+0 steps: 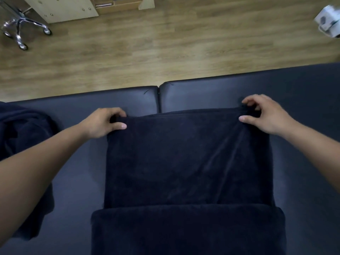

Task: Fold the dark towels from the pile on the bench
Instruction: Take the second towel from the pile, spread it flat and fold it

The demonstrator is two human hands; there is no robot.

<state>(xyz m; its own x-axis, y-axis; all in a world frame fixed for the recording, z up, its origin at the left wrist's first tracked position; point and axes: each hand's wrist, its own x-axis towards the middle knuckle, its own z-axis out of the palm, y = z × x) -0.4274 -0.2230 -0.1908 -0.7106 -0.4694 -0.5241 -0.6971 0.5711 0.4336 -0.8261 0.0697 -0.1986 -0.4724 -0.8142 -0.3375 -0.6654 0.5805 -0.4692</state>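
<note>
While the dark padded counter (202, 94) spans the view, a dark towel (187, 159) lies flat on it from centre to six o'clock, with the pile (24, 129) at nine o'clock. The left hand (103, 124) pinches the towel's ten o'clock corner, and the right hand (263, 115) pinches its two o'clock corner.

Bench (303, 92) w/ towel (187, 159), pile (24, 129)

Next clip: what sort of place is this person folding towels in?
Probably a massage or therapy room, not certain: a padded dark bench split by a seam, a dark towel spread on it beside a heaped pile, a wood-look floor, and a chrome swivel-chair base.
</note>
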